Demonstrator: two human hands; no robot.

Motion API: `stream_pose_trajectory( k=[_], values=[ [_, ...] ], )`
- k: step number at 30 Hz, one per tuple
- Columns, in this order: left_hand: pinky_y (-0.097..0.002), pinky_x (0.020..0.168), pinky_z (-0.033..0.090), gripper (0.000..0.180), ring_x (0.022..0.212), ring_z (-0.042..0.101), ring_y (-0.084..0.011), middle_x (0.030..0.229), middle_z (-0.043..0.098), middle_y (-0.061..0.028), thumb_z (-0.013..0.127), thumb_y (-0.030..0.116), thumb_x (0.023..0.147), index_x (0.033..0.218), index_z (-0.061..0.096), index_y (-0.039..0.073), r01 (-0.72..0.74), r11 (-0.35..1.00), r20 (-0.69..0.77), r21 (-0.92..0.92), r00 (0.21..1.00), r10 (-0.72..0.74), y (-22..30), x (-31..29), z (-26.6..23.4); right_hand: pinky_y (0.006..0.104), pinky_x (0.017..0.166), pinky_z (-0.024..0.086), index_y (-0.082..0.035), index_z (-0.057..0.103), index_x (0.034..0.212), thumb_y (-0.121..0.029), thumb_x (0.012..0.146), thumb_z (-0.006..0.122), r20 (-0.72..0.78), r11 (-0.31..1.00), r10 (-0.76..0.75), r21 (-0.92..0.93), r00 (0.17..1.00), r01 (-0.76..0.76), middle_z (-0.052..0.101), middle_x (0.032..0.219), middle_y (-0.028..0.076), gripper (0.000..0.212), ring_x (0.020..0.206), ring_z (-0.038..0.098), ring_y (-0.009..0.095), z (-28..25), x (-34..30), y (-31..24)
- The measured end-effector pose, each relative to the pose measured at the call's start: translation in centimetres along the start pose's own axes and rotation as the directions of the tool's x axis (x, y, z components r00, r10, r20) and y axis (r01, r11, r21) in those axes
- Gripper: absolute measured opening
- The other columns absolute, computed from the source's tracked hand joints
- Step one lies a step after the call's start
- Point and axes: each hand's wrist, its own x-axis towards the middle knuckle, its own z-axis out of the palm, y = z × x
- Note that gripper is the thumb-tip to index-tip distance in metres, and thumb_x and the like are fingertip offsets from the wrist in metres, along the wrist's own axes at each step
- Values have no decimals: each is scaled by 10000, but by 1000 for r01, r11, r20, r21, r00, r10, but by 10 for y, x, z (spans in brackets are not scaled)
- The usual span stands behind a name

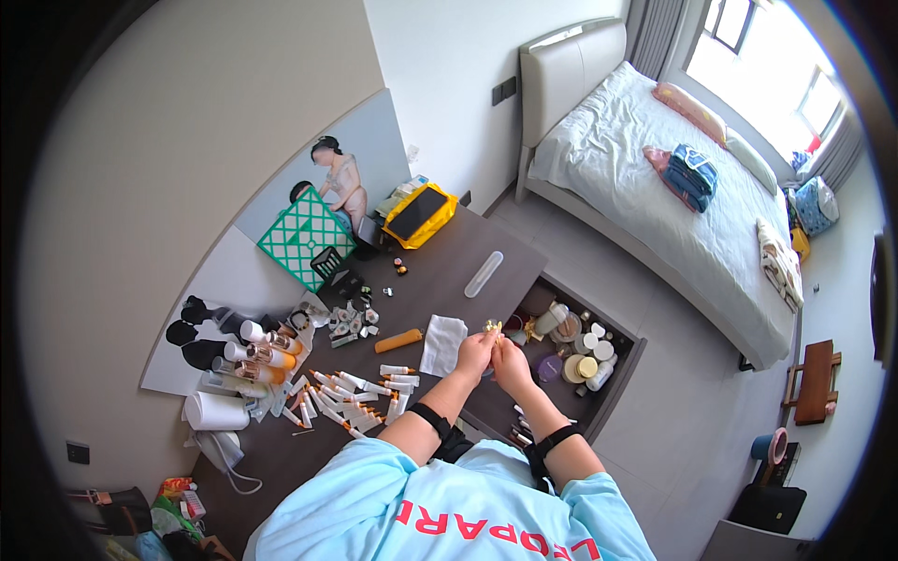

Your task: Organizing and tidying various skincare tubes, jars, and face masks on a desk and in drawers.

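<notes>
My left hand (477,353) and my right hand (510,363) meet over the near edge of an open drawer (613,397). Their fingers close together around a small gold-coloured object (492,325), too small to make out its kind. Just left of my left hand a white cloth (443,344) lies on the dark desk (440,271). Inside the drawer, right of my hands, are a purple round container (550,367), several white and cream jars (586,366) and bottles. My hands hide part of the drawer's contents.
Several white tubes with orange caps (351,397) lie scattered on the desk, near an orange cylinder (399,340). Pump bottles (267,357) stand farther left. A clear oblong case (484,274) and a yellow pack (421,217) sit toward the back. A bed (645,159) stands beyond.
</notes>
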Motion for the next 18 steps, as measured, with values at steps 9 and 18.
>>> stream_pose_trajectory(
  k=[9,18],
  values=[
    [-219,368,333,256,463,439,-65,605,492,-4,609,282,842,762,541,49,76,996,97,41,992,-80,-14,-6,13,295,499,484,-5,503,827,-213,893,425,528,948,-6,273,849,-163,563,684,78,231,545,567,170,-39,-32,29],
    [-235,375,342,262,418,429,-92,561,488,-14,576,244,866,690,498,66,86,979,-5,185,996,-87,-59,-18,19,222,505,451,-75,543,885,-268,929,441,709,346,231,581,667,-737,483,687,-25,223,576,450,70,-38,-51,62]
  ],
)
